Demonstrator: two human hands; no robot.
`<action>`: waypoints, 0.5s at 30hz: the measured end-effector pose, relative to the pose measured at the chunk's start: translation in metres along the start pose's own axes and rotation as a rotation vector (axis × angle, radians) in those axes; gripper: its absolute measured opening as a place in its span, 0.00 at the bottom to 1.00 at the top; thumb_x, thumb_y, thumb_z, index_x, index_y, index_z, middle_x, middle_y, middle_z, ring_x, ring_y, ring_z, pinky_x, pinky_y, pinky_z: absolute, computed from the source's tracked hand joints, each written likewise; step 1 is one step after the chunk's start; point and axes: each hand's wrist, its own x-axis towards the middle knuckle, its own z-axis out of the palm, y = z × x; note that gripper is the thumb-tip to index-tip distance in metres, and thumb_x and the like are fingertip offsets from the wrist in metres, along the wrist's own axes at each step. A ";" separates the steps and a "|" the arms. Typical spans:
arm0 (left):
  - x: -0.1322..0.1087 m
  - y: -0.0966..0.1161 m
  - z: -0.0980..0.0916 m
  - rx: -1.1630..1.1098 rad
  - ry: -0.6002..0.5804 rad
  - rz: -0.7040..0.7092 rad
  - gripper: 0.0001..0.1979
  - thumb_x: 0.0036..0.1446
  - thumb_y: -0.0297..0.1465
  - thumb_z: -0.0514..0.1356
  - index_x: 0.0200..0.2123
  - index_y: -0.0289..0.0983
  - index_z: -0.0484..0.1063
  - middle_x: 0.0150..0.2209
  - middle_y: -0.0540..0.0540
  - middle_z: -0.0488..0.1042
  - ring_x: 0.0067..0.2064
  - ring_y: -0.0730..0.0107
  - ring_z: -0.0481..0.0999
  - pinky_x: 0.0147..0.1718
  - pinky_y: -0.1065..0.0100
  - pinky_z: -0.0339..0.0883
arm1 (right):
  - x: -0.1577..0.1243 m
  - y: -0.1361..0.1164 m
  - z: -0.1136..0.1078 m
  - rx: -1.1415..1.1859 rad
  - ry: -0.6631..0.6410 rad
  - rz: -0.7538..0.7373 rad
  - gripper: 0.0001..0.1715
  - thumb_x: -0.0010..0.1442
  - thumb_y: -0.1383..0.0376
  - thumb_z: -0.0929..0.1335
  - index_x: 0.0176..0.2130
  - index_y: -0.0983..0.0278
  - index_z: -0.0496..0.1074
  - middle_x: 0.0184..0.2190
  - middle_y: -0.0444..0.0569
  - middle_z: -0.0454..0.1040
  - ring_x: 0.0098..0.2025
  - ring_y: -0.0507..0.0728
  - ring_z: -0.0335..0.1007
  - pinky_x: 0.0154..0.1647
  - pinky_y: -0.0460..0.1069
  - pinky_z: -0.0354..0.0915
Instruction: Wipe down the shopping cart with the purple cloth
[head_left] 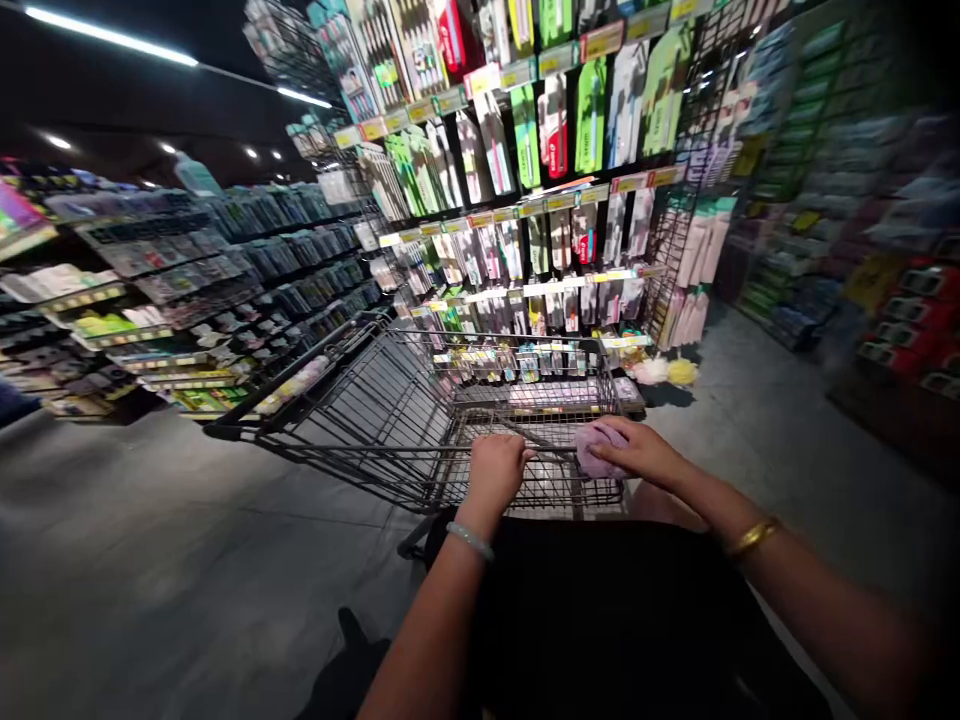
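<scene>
A black wire shopping cart [390, 400] stands right in front of me in a store aisle. My left hand [495, 470] is wrapped around the cart's handle bar. My right hand [637, 452] rests on the same bar further right, its fingers closed over a small pink-purple cloth-like thing [596, 450]. A pale bracelet sits on my left wrist and a gold bangle on my right wrist. The cart's basket looks empty.
A tall rack of hanging toothbrush packs [555, 150] rises just beyond the cart. Shelves of goods [187, 280] line the left side and more shelves [862, 200] the right. Yellow and pink puffs [667, 372] lie at the rack's foot. Grey floor [150, 560] stretches left.
</scene>
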 end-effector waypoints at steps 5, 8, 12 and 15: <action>-0.017 -0.004 -0.005 0.036 -0.012 0.030 0.14 0.68 0.41 0.53 0.34 0.39 0.71 0.33 0.47 0.75 0.40 0.60 0.73 0.40 0.60 0.56 | 0.025 -0.022 -0.009 -0.001 0.021 0.095 0.26 0.56 0.49 0.69 0.48 0.63 0.71 0.45 0.52 0.77 0.46 0.62 0.72 0.46 0.53 0.66; -0.025 0.002 -0.011 -0.012 0.027 0.043 0.11 0.67 0.41 0.56 0.38 0.40 0.71 0.38 0.46 0.75 0.44 0.59 0.72 0.48 0.57 0.58 | 0.049 -0.037 0.003 -0.287 -0.374 0.100 0.18 0.58 0.57 0.66 0.45 0.63 0.71 0.41 0.52 0.77 0.41 0.60 0.71 0.40 0.50 0.64; -0.025 0.031 -0.011 -0.161 0.158 0.074 0.17 0.63 0.45 0.59 0.48 0.40 0.70 0.46 0.45 0.75 0.51 0.58 0.70 0.61 0.50 0.49 | 0.080 -0.041 0.028 -0.467 -0.895 0.155 0.13 0.55 0.64 0.66 0.41 0.63 0.73 0.31 0.46 0.74 0.30 0.55 0.67 0.31 0.48 0.61; -0.019 0.056 0.000 -0.198 0.147 0.056 0.18 0.63 0.45 0.58 0.47 0.38 0.69 0.43 0.44 0.75 0.48 0.58 0.72 0.60 0.50 0.53 | 0.094 -0.035 0.046 -0.489 -1.006 0.176 0.07 0.45 0.68 0.70 0.30 0.66 0.74 0.21 0.42 0.69 0.25 0.54 0.64 0.29 0.49 0.61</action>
